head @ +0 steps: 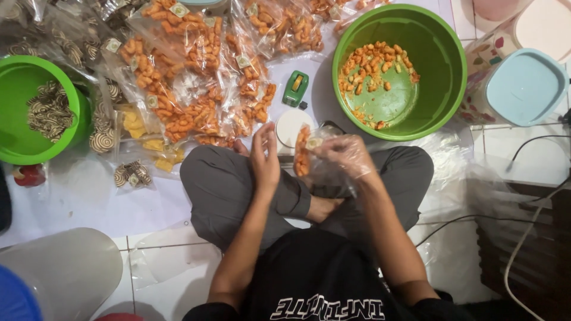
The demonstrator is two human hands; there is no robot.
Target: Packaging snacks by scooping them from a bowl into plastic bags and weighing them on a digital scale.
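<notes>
a green tape dispenser [295, 88] lies beside a large green basin [443, 53] holding loose orange snacks [375, 68]. filled snack bags [190, 77] are piled on the floor, near a smaller green bowl [21, 77] of swirl cookies [50, 112]. a pale blue-lidded container [523, 86] stands at right.

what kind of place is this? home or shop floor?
Most likely a home, with snack packing done on a tiled floor. A person sits cross-legged; the right hand holds a clear bag of orange snacks. Filled bags are piled by a green basin.
</notes>
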